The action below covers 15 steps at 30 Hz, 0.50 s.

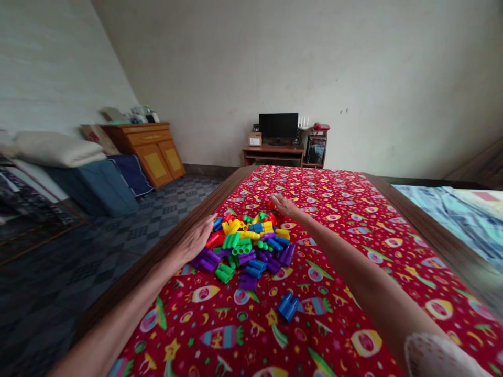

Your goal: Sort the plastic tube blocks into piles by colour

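Note:
A heap of plastic building blocks [243, 249] in red, yellow, green, blue and purple lies on a red patterned cloth [220, 319]. My left hand [199, 239] rests along the heap's left side, its fingers stretched out, close to a purple block [207, 259]. At the far right of the pile, my right hand [286, 206] reaches over with extended fingers. A red block [271, 204] shows beside its fingertips; whether they touch is unclear. One blue block [288, 307] lies apart, nearer to me.
The cloth covers a long surface with brown edges [387, 199]. Beyond it stands a desk [273, 150] with a monitor [279, 127]. A wooden cabinet [151, 152] is at the left, and a light blue patterned sheet [451, 220] lies at the right.

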Each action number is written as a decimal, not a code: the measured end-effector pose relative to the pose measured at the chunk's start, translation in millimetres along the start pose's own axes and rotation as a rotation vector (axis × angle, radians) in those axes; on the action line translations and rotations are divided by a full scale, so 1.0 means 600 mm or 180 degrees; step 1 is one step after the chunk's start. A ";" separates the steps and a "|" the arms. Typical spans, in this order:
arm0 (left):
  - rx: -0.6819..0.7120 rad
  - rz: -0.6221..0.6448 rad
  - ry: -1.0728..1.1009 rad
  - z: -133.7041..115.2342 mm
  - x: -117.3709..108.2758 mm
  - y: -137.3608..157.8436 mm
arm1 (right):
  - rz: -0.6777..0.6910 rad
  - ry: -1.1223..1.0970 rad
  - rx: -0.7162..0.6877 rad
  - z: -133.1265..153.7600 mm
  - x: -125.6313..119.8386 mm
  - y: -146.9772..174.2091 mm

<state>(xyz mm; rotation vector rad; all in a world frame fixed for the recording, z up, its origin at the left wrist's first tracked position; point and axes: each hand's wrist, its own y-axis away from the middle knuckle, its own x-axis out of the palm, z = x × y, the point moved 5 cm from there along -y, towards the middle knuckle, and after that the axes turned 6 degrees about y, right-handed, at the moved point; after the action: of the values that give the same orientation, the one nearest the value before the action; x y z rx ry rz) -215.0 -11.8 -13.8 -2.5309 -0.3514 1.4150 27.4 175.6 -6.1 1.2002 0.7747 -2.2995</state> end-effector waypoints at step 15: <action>0.0088 0.0031 0.0627 0.004 0.033 -0.032 | 0.0257 -0.1902 0.0266 -0.032 -0.070 0.149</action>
<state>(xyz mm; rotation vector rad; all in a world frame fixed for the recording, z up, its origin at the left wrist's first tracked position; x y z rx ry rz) -209.1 12.6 -25.1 -2.6234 -0.2825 1.1520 115.2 125.9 -4.8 0.5010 0.4024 -2.4429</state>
